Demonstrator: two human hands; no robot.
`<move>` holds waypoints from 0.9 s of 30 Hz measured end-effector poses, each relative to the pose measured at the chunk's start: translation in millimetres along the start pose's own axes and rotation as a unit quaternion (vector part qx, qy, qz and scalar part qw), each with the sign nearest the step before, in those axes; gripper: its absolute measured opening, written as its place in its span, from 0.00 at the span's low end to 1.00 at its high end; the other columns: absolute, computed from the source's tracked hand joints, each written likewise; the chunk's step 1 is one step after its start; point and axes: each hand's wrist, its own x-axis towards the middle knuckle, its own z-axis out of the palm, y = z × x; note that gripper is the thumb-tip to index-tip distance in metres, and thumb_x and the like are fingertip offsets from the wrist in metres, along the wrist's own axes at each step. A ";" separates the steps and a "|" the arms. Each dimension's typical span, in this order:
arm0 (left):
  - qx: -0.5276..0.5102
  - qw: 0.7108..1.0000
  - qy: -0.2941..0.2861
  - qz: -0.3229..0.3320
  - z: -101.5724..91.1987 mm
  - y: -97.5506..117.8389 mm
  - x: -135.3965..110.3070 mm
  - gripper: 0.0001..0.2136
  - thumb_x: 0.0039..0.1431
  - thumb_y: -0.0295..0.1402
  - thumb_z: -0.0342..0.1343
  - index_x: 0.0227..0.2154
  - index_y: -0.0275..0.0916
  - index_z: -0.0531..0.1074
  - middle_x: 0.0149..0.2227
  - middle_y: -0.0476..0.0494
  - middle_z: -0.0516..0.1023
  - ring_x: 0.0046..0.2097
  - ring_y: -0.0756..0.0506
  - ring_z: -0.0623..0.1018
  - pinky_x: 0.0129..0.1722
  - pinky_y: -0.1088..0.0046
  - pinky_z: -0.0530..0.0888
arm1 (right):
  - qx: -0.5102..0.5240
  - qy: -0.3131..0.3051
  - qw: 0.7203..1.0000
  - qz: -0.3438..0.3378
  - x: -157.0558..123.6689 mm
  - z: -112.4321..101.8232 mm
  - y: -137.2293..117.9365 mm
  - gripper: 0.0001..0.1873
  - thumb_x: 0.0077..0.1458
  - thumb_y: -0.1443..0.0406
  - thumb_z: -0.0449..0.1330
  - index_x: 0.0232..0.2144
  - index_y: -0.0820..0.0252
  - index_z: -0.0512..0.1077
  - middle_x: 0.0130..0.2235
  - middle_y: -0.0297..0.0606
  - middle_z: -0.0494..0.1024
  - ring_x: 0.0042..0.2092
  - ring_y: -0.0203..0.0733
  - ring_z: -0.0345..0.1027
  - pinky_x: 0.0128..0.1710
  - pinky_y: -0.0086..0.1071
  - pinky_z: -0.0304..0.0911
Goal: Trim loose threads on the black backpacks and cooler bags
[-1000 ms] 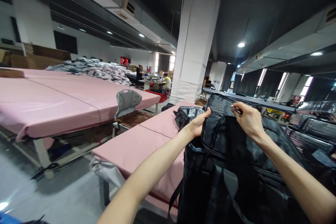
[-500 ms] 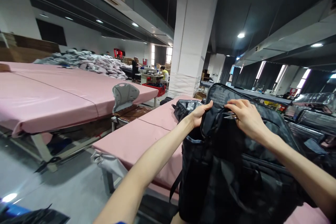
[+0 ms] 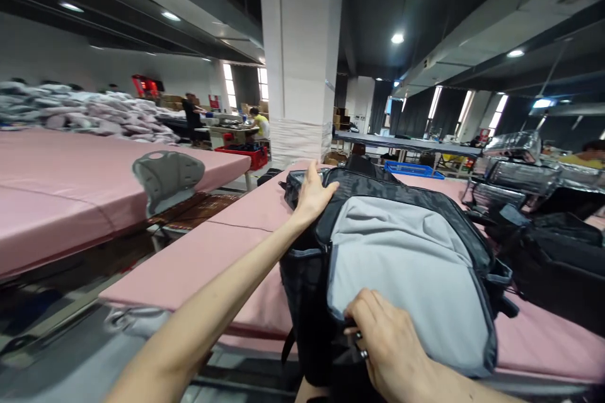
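Note:
A black camouflage backpack [image 3: 302, 289] stands at the near edge of the pink table, its front panel folded down so the light grey lining [image 3: 406, 258] shows. My left hand [image 3: 312, 194] lies at the bag's upper left edge, fingers extended and thumb apart. Low on the lining, my right hand [image 3: 387, 337] has its fingers closed on the rim of the opened flap. Small metal parts of a pair of snips [image 3: 363, 354] show under its fingers; the rest is hidden. Behind my left hand is another dark bag [image 3: 293, 186] with a shiny silver lining.
More black and silver-lined bags [image 3: 558, 245] are heaped on the right. A blue crate [image 3: 413, 169] is behind the backpack. A grey chair [image 3: 165, 179] stands between the pink tables [image 3: 227, 245]. A white pillar [image 3: 302, 63] rises beyond; two people are at the back.
The backpack's front panel has come down, exposing the grey lining. My right hand has moved down and toward me with the flap edge; my left hand has opened. The view has turned right.

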 end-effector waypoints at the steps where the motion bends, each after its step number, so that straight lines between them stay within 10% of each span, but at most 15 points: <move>1: 0.049 0.995 0.000 0.092 8.5 6.0 -5.1 0.29 0.46 0.26 0.58 0.55 0.38 0.62 0.60 0.39 0.59 0.61 0.39 0.58 0.61 0.60 0.53 | 0.006 -0.005 1.000 0.009 3.7 1.7 1.8 0.11 0.48 0.77 0.46 0.32 0.58 0.60 0.30 0.36 0.67 0.30 0.39 0.58 0.24 0.30 0.50; 4: 0.125 0.928 -0.246 0.252 50.8 9.6 -20.3 0.23 0.49 0.28 0.55 0.51 0.42 0.68 0.56 0.42 0.67 0.58 0.39 0.63 0.60 0.61 0.55 | -0.015 -0.037 0.999 0.028 9.5 4.8 2.5 0.13 0.44 0.77 0.47 0.32 0.59 0.61 0.31 0.37 0.67 0.30 0.41 0.58 0.23 0.32 0.48; 7: 0.139 0.807 -0.547 0.173 98.4 -14.6 -28.3 0.16 0.49 0.29 0.53 0.42 0.44 0.75 0.41 0.43 0.78 0.44 0.39 0.75 0.50 0.63 0.67 | -0.016 -0.097 0.995 0.022 4.8 -0.4 -1.0 0.13 0.43 0.76 0.49 0.33 0.59 0.63 0.33 0.38 0.69 0.32 0.41 0.59 0.23 0.32 0.49; 9: 0.163 0.766 -0.613 0.104 118.9 -37.0 -28.3 0.18 0.45 0.27 0.55 0.41 0.47 0.76 0.30 0.47 0.78 0.34 0.40 0.77 0.45 0.63 0.69 | 0.023 -0.141 0.990 -0.010 -2.8 -17.8 0.9 0.12 0.44 0.73 0.52 0.34 0.59 0.64 0.35 0.38 0.71 0.33 0.40 0.61 0.26 0.30 0.54; 12: 0.180 0.775 -0.602 0.067 127.7 -60.7 -27.3 0.21 0.40 0.27 0.58 0.41 0.50 0.76 0.20 0.52 0.74 0.28 0.42 0.76 0.46 0.62 0.68 | 0.133 -0.139 0.981 -0.001 -14.6 -66.2 23.1 0.15 0.48 0.72 0.52 0.40 0.56 0.67 0.39 0.36 0.74 0.39 0.38 0.65 0.37 0.29 0.61; 15: 0.137 0.788 -0.599 0.035 124.7 -65.7 -34.5 0.18 0.43 0.30 0.59 0.41 0.48 0.75 0.20 0.50 0.74 0.34 0.40 0.77 0.50 0.64 0.66 | 0.153 -0.031 0.973 0.170 -15.4 -107.3 72.7 0.21 0.54 0.72 0.45 0.46 0.55 0.68 0.44 0.38 0.74 0.45 0.39 0.67 0.43 0.31 0.62; 21: 0.195 0.775 -0.601 0.012 103.2 -35.6 -41.6 0.11 0.42 0.32 0.58 0.31 0.45 0.77 0.34 0.47 0.80 0.37 0.41 0.77 0.45 0.71 0.68 | 0.200 -0.322 0.895 0.235 3.5 -87.6 155.4 0.12 0.52 0.66 0.52 0.35 0.60 0.74 0.34 0.37 0.78 0.35 0.40 0.71 0.35 0.31 0.64; 27: 0.196 0.897 -0.397 -0.003 -10.8 18.2 -24.7 0.18 0.43 0.37 0.59 0.41 0.42 0.76 0.37 0.45 0.80 0.41 0.42 0.77 0.45 0.73 0.69 | 0.447 -0.060 0.831 0.325 -28.1 -124.3 181.8 0.22 0.53 0.55 0.56 0.46 0.61 0.69 0.43 0.45 0.76 0.43 0.44 0.71 0.44 0.37 0.65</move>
